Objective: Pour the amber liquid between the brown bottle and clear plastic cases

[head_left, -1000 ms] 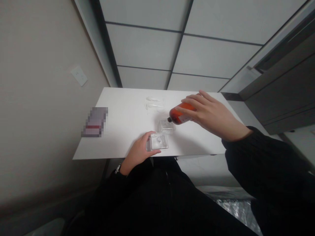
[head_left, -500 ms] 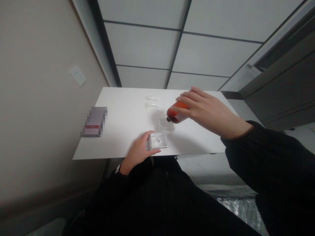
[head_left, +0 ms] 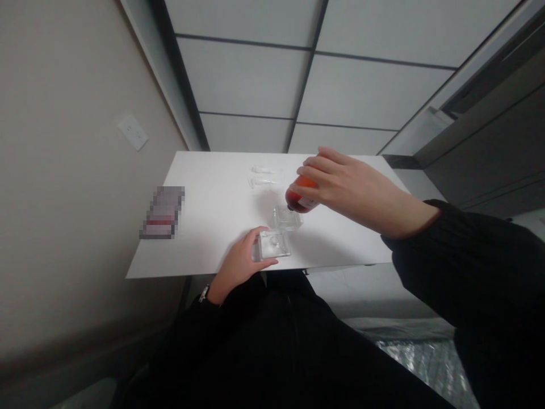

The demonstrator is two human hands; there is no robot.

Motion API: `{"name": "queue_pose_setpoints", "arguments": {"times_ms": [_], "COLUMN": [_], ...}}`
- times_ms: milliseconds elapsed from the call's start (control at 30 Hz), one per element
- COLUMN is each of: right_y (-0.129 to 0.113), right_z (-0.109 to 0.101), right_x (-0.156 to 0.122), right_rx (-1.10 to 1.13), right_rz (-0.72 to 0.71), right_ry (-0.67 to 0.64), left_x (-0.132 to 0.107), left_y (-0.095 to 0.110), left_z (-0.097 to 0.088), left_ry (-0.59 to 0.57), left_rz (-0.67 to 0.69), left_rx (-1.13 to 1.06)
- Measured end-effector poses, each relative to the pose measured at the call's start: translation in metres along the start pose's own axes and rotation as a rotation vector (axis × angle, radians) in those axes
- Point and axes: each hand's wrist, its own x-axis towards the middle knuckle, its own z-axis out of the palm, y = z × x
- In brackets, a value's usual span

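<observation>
My right hand [head_left: 351, 193] is shut around an orange-brown bottle [head_left: 300, 196] with a white label. The bottle is tilted, its dark neck end pointing down and just above a small clear plastic box [head_left: 287, 218] on the white table [head_left: 213, 193]. My left hand [head_left: 236, 266] grips a second clear square box [head_left: 275, 245] at the table's near edge, fingers around its side. Something small and round lies inside that box. Two faint transparent pieces [head_left: 264, 176] lie farther along the table. Most of the bottle is hidden by my fingers.
A pixelated, blurred flat package [head_left: 162, 212] lies at the table's left side. A beige wall [head_left: 63, 170] with a white socket plate [head_left: 133, 133] runs along that side. Dark cabinets [head_left: 481, 136] stand at the right, and my black sleeves cover the lower foreground.
My right hand has moved the bottle further left, bringing its neck over the clear box on the table. My left hand and the box in it have stayed in place.
</observation>
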Motion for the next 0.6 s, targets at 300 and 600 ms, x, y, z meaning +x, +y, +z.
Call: {"name": "queue_pose_setpoints", "arguments": {"times_ms": [300,600], "right_y": [0.005,-0.014], "right_z": [0.024,0.094], "right_x": [-0.021,-0.104], "right_rx": [0.068,0.635], "right_rz": [0.158,0.717], "right_ry": [0.036,0.234], "left_x": [0.000,-0.001], "left_y": [-0.003,-0.005], "left_z": [0.000,-0.002], "left_ry": [0.007,0.046], "left_rz": [0.002,0.048], "left_rx": [-0.020,-0.028]}}
